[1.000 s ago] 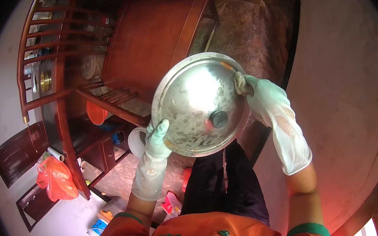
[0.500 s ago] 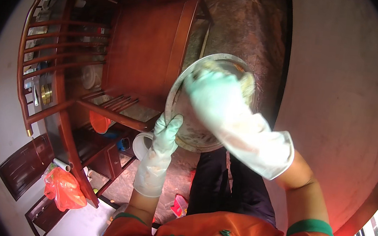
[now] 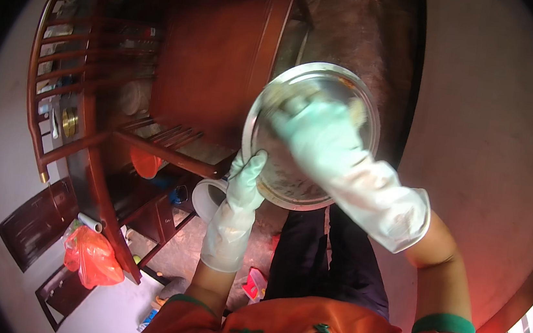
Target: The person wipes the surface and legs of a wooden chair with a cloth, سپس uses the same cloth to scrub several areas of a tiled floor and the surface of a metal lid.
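Note:
A round metal tray (image 3: 287, 188) with a raised silver rim is held up, tilted, in front of my legs. My left hand (image 3: 248, 181), in a pale green and white rubber glove, grips its lower left rim, thumb on the inner face. Across the tray's face reaches my right hand (image 3: 322, 130), gloved alike and blurred by motion. It presses a beige rag (image 3: 357, 113) against the metal; the cloth sticks out on both sides of the fingers. Dull smears mark the lower part of the tray, and brownish spots show near its far rim.
To the left stands a reddish-brown wooden chair (image 3: 222, 58) with a slatted back. A white bucket (image 3: 205, 198) is beside my left wrist. An orange-red plastic bag (image 3: 94, 257) lies farther left, near a dark wooden stool (image 3: 64, 295). A pale wall (image 3: 485, 124) rises close on my right.
The tray and both hands sit slightly farther right and higher in the picture, while the whole view has shifted a little too. My right hand still has the rag against the tray.

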### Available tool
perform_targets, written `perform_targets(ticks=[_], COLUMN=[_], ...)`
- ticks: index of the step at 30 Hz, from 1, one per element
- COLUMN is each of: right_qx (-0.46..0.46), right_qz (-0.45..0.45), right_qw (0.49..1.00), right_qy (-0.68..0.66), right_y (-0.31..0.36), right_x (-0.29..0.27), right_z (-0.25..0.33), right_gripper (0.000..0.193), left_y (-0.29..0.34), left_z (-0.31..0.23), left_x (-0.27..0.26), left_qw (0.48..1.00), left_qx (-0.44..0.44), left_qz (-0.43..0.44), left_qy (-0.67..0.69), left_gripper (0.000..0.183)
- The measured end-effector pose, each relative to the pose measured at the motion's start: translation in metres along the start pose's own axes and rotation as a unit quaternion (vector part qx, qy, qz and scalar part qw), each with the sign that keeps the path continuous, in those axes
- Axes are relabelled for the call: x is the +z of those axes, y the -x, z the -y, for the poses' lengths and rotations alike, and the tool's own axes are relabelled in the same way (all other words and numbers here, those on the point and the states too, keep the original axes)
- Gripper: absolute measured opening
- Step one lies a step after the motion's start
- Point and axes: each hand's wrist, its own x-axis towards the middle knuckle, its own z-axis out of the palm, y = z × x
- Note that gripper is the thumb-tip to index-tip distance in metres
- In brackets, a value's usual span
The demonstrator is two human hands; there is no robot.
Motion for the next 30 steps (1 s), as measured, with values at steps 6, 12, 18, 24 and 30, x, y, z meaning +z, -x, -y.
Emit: perform_targets(ticks=[6, 12, 18, 24, 30], right_qx=[0.21, 0.324, 0.388, 0.406, 0.415], right_qz=[0.132, 0.162, 0.129, 0.155, 0.098], right_qw=[0.965, 0.925, 0.864, 0.862, 0.869], right_qy=[-0.09, -0.116, -0.294, -0.259, -0.251], right_y=[0.003, 0.022, 0.055, 0.07, 0.087], right_x=[-0.009, 0.002, 0.029, 0.026, 0.041], right_z=[-0.066, -0.073, -0.072, -0.048, -0.03], right_gripper=[0.033, 0.034, 0.044, 0.048, 0.048], left_y=[0.005, -0.003, 0.002, -0.01, -0.021], left_z=[-0.002, -0.001, 0.003, 0.011, 0.013], left_x=[-0.01, -0.024, -0.036, -0.043, -0.058], left_qw=[0.993, 0.991, 0.985, 0.988, 0.988], left_qx=[-0.081, -0.078, -0.092, -0.072, -0.082], left_qz=[-0.011, -0.036, -0.068, -0.085, -0.057], left_qy=[0.086, 0.099, 0.131, 0.104, 0.114], left_gripper=[0.032, 0.042, 0.048, 0.054, 0.055])
